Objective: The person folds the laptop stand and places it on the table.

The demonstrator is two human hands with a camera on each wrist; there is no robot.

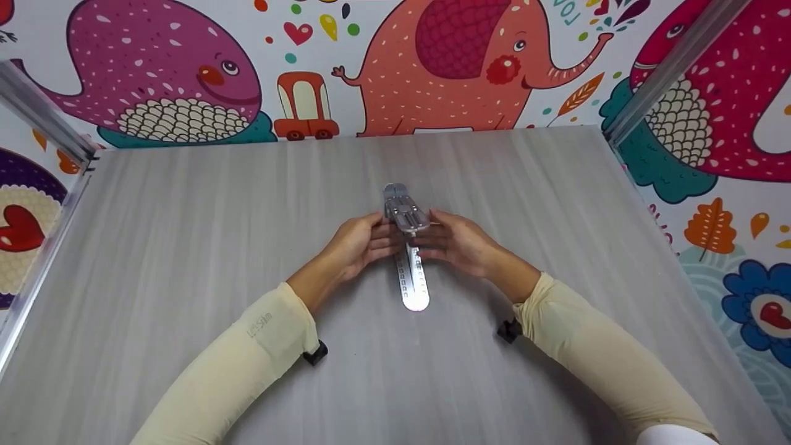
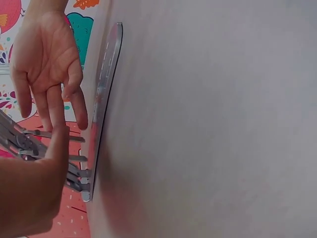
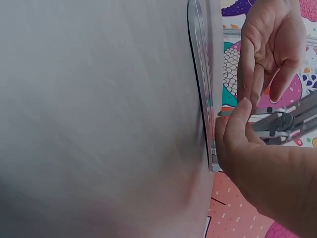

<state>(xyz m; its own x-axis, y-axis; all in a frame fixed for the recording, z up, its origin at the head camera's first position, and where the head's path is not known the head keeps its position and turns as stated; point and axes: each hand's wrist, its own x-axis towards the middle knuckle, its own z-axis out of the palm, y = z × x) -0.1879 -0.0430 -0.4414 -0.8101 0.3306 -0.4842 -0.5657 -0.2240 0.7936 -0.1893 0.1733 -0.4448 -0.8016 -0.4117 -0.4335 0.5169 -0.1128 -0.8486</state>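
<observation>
A folding metal stand [image 1: 407, 216], probably a laptop stand, stands in the middle of the table, its long slotted base [image 1: 416, 290] pointing toward me. Its upper part is raised on hinged arms, seen from the side in the right wrist view. My left hand [image 1: 360, 243] is at the stand's left side, with fingers extended toward the gap between upper part and base. Mirroring it on the right is my right hand [image 1: 463, 242], fingers likewise stretched inward and thumb near the upper part. The palms face each other; exact fingertip contact is partly hidden.
The stand rests on a grey wood-grain table [image 1: 185, 247]. Panels printed with cartoon animals [image 1: 451, 68] rise behind and at both sides, with metal posts [image 1: 673, 68] at the back corners. Dark wrist devices [image 1: 316, 353] hang below the pale sleeves.
</observation>
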